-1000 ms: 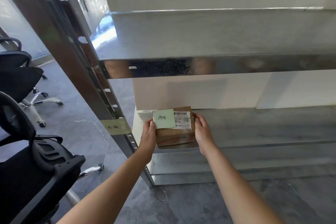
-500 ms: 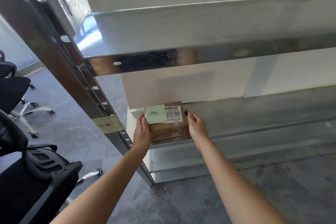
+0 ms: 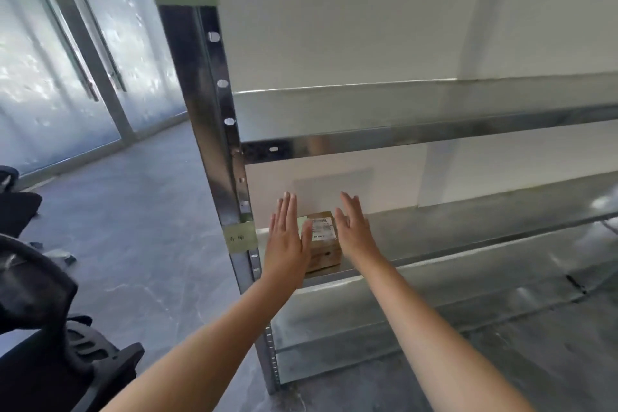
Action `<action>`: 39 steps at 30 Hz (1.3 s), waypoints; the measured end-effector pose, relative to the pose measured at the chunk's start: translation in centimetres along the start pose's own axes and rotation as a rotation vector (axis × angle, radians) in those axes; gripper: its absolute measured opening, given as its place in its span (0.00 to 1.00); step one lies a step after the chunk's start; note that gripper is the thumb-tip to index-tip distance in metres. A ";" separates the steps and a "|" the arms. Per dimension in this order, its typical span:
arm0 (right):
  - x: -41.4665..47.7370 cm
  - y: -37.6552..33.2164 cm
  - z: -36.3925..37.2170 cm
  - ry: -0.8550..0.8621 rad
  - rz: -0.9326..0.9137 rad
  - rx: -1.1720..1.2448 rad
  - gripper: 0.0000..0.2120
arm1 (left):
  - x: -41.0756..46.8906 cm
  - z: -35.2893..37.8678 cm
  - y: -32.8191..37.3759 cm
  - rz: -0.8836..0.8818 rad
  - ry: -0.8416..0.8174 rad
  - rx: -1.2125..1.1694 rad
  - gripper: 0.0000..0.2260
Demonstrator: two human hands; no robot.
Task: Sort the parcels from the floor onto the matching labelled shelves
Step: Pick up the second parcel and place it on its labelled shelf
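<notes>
Grey stone floor (image 3: 140, 244), white wall (image 3: 334, 27), steel rack (image 3: 214, 130) as landmark. Fingers straight and pressed together on both flat, empty palms: left hand (image 3: 287, 241) just right of the rack post's paper tag (image 3: 240, 237), right hand (image 3: 354, 231) further right, parcel (image 3: 322, 244) showing between them, contact not clear. Parcel resting at the left end of the lower shelf (image 3: 468, 234), barcode label up, empty shelf (image 3: 401, 110) above, black chair (image 3: 50, 328) left of the rack.
</notes>
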State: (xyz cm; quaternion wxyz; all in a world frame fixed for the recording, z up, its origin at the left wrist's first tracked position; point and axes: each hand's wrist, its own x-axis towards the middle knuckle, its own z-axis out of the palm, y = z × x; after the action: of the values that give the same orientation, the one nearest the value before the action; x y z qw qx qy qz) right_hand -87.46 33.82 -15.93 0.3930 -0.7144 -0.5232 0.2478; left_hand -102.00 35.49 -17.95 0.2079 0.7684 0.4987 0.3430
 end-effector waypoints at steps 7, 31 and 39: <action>-3.4 -4.0 -2.4 0.131 -0.088 -0.127 0.26 | -0.6 -4.1 3.3 0.191 0.007 0.227 0.32; -23.0 8.6 -26.7 0.694 0.255 -0.384 0.27 | -9.3 10.5 26.4 0.857 -0.240 0.047 0.31; -27.1 13.5 -35.5 0.811 0.398 -0.380 0.27 | -11.1 16.6 36.0 0.956 -0.306 -0.021 0.37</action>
State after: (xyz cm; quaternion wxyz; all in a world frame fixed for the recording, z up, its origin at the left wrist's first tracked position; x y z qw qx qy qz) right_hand -61.80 -4.38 -8.42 0.3728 -0.8986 -0.2172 -0.0801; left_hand -70.27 10.76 -8.96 0.1062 0.9503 0.0511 0.2882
